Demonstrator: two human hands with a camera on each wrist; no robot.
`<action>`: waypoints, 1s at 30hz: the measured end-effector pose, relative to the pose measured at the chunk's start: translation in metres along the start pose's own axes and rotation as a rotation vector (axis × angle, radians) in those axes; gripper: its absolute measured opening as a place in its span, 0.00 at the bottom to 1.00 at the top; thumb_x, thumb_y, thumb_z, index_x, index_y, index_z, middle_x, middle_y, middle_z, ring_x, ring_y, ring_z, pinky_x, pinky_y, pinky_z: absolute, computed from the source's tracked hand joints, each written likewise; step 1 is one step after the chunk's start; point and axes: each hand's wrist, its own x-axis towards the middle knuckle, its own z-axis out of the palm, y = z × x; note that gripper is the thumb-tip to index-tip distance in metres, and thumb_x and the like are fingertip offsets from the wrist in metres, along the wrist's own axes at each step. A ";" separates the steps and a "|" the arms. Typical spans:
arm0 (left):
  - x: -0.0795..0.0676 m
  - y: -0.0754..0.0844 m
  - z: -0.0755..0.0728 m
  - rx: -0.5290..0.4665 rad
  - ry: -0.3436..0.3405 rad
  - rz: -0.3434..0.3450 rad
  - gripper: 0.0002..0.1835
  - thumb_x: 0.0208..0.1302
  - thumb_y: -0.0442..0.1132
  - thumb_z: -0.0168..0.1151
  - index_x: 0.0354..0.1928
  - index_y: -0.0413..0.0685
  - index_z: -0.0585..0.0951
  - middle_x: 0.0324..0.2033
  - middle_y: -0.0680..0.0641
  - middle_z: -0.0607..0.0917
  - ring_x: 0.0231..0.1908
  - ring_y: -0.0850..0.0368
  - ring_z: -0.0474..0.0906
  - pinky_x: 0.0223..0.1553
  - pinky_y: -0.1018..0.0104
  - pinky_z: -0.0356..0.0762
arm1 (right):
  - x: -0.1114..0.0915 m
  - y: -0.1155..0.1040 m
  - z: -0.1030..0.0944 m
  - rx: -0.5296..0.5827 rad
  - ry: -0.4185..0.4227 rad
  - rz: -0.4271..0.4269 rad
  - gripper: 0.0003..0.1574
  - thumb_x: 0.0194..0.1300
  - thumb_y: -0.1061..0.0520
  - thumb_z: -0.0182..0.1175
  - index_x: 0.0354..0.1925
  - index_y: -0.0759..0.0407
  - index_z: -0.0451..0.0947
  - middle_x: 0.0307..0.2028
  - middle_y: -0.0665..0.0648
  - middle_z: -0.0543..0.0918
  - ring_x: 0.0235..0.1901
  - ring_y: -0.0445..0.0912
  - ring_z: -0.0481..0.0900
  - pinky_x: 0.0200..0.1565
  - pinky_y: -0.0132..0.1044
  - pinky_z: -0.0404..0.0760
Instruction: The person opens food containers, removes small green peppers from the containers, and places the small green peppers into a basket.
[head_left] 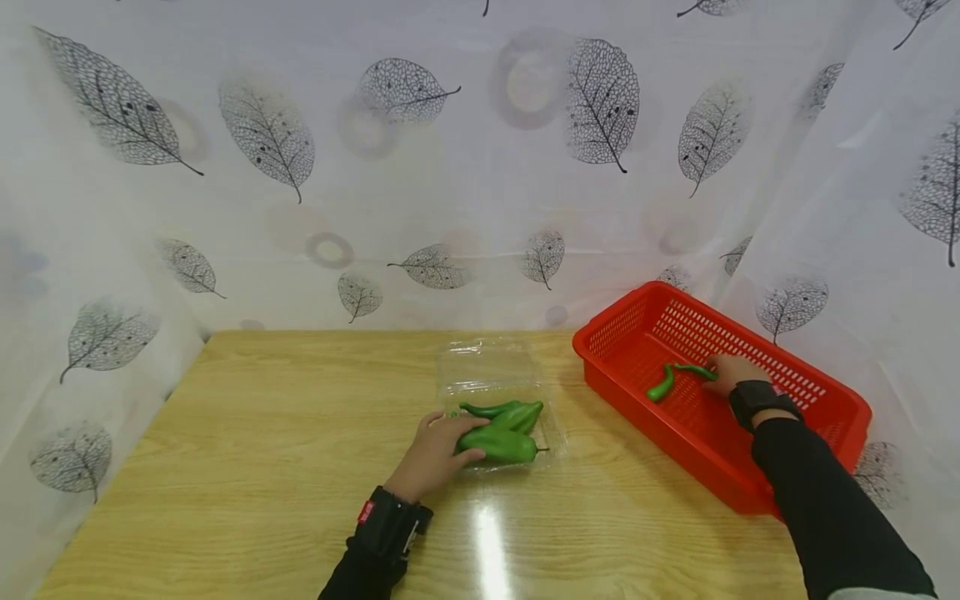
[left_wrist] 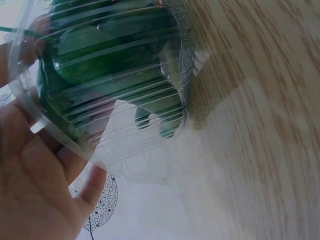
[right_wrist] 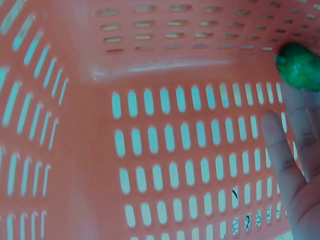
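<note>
On the table a clear plastic box [head_left: 551, 408] with its lid folded back holds several green peppers. My left hand [head_left: 438, 454] reaches over its left side, fingers and thumb resting about the end of a large green pepper [head_left: 502, 444]. Through the box's ribbed wall [left_wrist: 130, 145], the left wrist view shows the fingers beyond the rim. Inside the red basket [head_left: 675, 433], my right hand [head_left: 735, 372] pinches the end of a thin green chili pepper [head_left: 695, 370]. Another small green chili [head_left: 662, 384] lies just left of it on the basket floor.
The basket's slotted walls [right_wrist: 170, 30] rise around my right hand. A leaf-printed white curtain [head_left: 465, 200] hangs behind the wooden table [head_left: 262, 433]. The box's transparent lid [head_left: 487, 364] lies toward the curtain.
</note>
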 end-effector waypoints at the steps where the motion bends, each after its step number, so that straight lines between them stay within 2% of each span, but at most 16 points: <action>1: 0.000 0.000 0.000 0.005 0.002 0.001 0.25 0.60 0.46 0.62 0.59 0.49 0.75 0.56 0.44 0.79 0.60 0.44 0.71 0.64 0.44 0.53 | -0.001 -0.001 -0.002 -0.002 0.000 0.000 0.24 0.56 0.59 0.64 0.45 0.76 0.73 0.38 0.74 0.79 0.33 0.62 0.78 0.33 0.51 0.76; 7: -0.002 -0.001 0.000 0.008 0.004 0.000 0.25 0.60 0.46 0.62 0.59 0.49 0.75 0.55 0.44 0.80 0.60 0.45 0.72 0.64 0.44 0.54 | -0.009 -0.011 -0.012 -0.013 0.018 0.007 0.26 0.56 0.59 0.64 0.47 0.78 0.72 0.39 0.75 0.79 0.31 0.60 0.78 0.34 0.51 0.76; 12: -0.004 -0.002 0.001 0.004 0.001 -0.007 0.25 0.60 0.47 0.61 0.60 0.49 0.75 0.56 0.44 0.79 0.61 0.44 0.71 0.65 0.45 0.53 | -0.011 -0.011 -0.019 0.005 0.002 0.047 0.29 0.57 0.56 0.63 0.50 0.77 0.70 0.40 0.75 0.79 0.30 0.57 0.77 0.35 0.52 0.75; 15: -0.004 -0.002 0.001 0.010 0.002 -0.007 0.25 0.60 0.47 0.61 0.60 0.50 0.75 0.57 0.45 0.79 0.61 0.43 0.70 0.65 0.45 0.53 | -0.011 -0.010 -0.026 -0.003 0.014 0.059 0.32 0.58 0.54 0.63 0.52 0.76 0.69 0.41 0.75 0.79 0.31 0.58 0.77 0.37 0.55 0.76; 18: -0.003 -0.002 0.000 0.023 0.002 -0.002 0.26 0.60 0.48 0.61 0.60 0.50 0.75 0.56 0.46 0.79 0.61 0.45 0.71 0.65 0.45 0.53 | -0.015 -0.018 -0.040 -0.020 0.060 0.022 0.33 0.60 0.55 0.62 0.55 0.76 0.67 0.44 0.76 0.78 0.36 0.63 0.78 0.39 0.58 0.76; 20: -0.002 -0.001 0.000 0.025 -0.001 -0.004 0.26 0.60 0.48 0.61 0.60 0.51 0.75 0.57 0.46 0.79 0.61 0.46 0.71 0.65 0.45 0.53 | -0.018 -0.031 -0.053 -0.019 0.096 -0.023 0.32 0.61 0.56 0.60 0.56 0.77 0.66 0.45 0.77 0.77 0.40 0.66 0.77 0.42 0.59 0.75; 23: 0.000 0.000 -0.001 0.039 -0.006 -0.008 0.25 0.61 0.49 0.61 0.60 0.52 0.75 0.56 0.47 0.79 0.61 0.47 0.71 0.65 0.46 0.53 | -0.025 -0.063 -0.075 -0.017 0.165 -0.106 0.31 0.62 0.58 0.60 0.57 0.77 0.67 0.47 0.77 0.77 0.44 0.68 0.76 0.46 0.61 0.74; 27: 0.000 0.001 -0.002 0.034 -0.007 -0.008 0.25 0.61 0.48 0.61 0.60 0.52 0.75 0.56 0.47 0.79 0.61 0.45 0.71 0.66 0.46 0.53 | -0.033 -0.116 -0.097 -0.040 0.272 -0.217 0.29 0.61 0.57 0.61 0.56 0.72 0.69 0.48 0.73 0.79 0.46 0.65 0.77 0.47 0.59 0.75; 30: 0.000 0.002 -0.001 0.025 -0.007 -0.011 0.25 0.61 0.47 0.61 0.60 0.52 0.75 0.56 0.46 0.79 0.61 0.45 0.71 0.66 0.46 0.53 | -0.037 -0.154 -0.105 -0.047 0.325 -0.298 0.27 0.60 0.57 0.63 0.56 0.66 0.71 0.48 0.68 0.80 0.46 0.61 0.78 0.47 0.56 0.77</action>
